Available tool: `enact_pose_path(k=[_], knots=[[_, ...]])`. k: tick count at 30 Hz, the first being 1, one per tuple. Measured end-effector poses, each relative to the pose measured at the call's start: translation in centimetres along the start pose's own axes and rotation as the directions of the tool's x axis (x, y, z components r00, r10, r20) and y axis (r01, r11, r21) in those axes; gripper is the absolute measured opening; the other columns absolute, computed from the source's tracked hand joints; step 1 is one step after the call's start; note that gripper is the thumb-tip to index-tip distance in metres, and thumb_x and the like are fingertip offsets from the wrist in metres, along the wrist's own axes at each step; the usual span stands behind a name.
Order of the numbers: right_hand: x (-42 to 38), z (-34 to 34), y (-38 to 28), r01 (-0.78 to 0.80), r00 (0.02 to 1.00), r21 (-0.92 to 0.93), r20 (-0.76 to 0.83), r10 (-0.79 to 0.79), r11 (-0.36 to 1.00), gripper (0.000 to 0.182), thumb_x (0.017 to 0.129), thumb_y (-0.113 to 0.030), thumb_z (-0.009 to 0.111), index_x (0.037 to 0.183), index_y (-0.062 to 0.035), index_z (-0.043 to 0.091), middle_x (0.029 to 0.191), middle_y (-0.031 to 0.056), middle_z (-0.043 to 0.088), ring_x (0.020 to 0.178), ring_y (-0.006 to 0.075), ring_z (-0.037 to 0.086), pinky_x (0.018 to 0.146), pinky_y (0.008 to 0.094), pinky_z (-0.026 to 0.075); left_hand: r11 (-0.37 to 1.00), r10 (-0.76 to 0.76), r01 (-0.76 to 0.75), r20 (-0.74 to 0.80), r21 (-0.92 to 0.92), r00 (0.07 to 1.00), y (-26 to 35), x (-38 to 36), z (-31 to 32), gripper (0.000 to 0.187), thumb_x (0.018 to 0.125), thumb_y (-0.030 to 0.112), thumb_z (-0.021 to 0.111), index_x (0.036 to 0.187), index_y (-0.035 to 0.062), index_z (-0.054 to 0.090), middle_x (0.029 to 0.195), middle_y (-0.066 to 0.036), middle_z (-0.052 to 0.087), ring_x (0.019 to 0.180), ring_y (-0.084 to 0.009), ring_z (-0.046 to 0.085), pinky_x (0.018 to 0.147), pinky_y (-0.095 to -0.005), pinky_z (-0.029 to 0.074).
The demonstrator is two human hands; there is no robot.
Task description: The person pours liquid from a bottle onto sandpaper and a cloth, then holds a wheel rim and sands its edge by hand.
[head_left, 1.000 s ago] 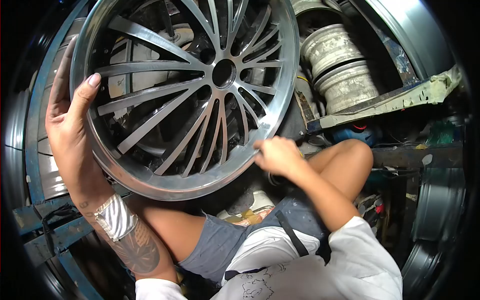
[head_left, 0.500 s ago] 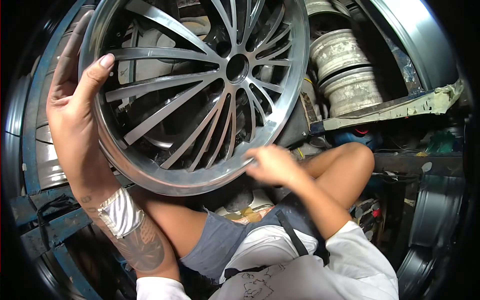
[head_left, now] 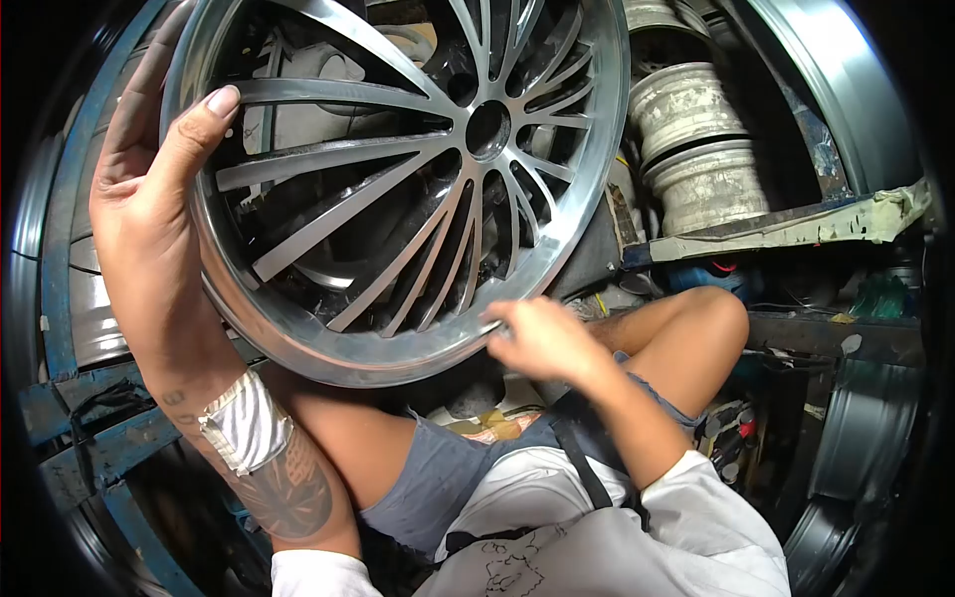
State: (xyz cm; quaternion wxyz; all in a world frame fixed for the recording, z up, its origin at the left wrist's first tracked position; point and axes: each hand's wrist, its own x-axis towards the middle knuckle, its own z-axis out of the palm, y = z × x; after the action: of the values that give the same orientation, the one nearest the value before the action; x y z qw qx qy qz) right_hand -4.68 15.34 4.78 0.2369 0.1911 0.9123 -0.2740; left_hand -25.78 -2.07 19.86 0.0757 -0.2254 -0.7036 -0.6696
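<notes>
A large multi-spoke alloy wheel rim (head_left: 398, 181) stands tilted in front of me, its polished lip facing up. My left hand (head_left: 149, 169) grips its left edge, thumb over the lip and the long fingers stretched along the outer side. At the lower right of the lip is my right hand (head_left: 542, 338), its fingers closed and pressed to the metal. A small greyish bit shows at these fingertips, too blurred to name. The wheel's lower edge is close above my bent legs (head_left: 348, 438).
Scuffed, unpainted wheel rims (head_left: 701, 179) are stacked at the upper right, behind a ledge with peeling tape (head_left: 796, 229). Blue metal frame bars (head_left: 60, 249) run along the left. More rims (head_left: 865, 428) stand at the far right.
The wheel has shifted slightly to the right in view, along with a small shift of the background. My right hand stays at the lower lip, its fingers slightly farther left.
</notes>
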Motion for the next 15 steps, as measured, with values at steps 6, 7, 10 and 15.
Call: enact_pose_path(k=[6,7,10,15], knots=[[0.5,0.4,1.6,0.007,1.000,0.147,0.012,-0.009,0.989,0.044,0.083,-0.032,0.068,0.121,-0.0103,0.073,0.099,0.0208,0.076,0.100,0.0394,0.073,0.092,0.0478,0.057,0.997,0.012,-0.008,0.050,-0.080,0.999,-0.8,0.6,-0.8,0.050,0.092,0.005,0.071,0.142,0.0008,0.062,0.134,-0.016,0.068,0.119,-0.0226,0.069,0.103,-0.0346,0.055],[-0.4,0.5,0.1,0.048,0.998,0.235,0.034,-0.058,0.971,0.044,0.083,-0.033,0.068,0.120,-0.0113,0.074,0.099,0.0211,0.076,0.099,0.0397,0.073,0.092,0.0479,0.057,0.991,0.060,-0.052,0.059,-0.122,0.996,-0.6,0.6,-0.4,0.051,0.092,0.003,0.070,0.142,-0.0008,0.061,0.137,-0.017,0.067,0.122,-0.0237,0.067,0.106,-0.0350,0.053],[-0.1,1.4,0.7,0.116,0.993,0.292,0.004,-0.122,0.949,0.043,0.083,-0.034,0.068,0.121,-0.0149,0.075,0.099,0.0220,0.076,0.099,0.0406,0.073,0.091,0.0481,0.058,0.997,0.017,-0.013,0.045,-0.081,0.999,-0.2,0.5,-0.2,0.051,0.092,0.003,0.070,0.142,-0.0024,0.060,0.136,-0.017,0.067,0.122,-0.0243,0.067,0.107,-0.0350,0.052],[0.6,0.4,1.5,-0.049,0.996,-0.018,-0.072,0.047,0.999,0.039,0.085,-0.032,0.069,0.118,-0.0136,0.076,0.102,0.0220,0.076,0.099,0.0401,0.073,0.091,0.0504,0.057,0.999,0.017,-0.017,0.017,-0.051,1.000,-0.3,0.3,-0.2,0.050,0.092,0.005,0.071,0.141,-0.0022,0.061,0.134,-0.017,0.068,0.122,-0.0245,0.067,0.107,-0.0355,0.052]])
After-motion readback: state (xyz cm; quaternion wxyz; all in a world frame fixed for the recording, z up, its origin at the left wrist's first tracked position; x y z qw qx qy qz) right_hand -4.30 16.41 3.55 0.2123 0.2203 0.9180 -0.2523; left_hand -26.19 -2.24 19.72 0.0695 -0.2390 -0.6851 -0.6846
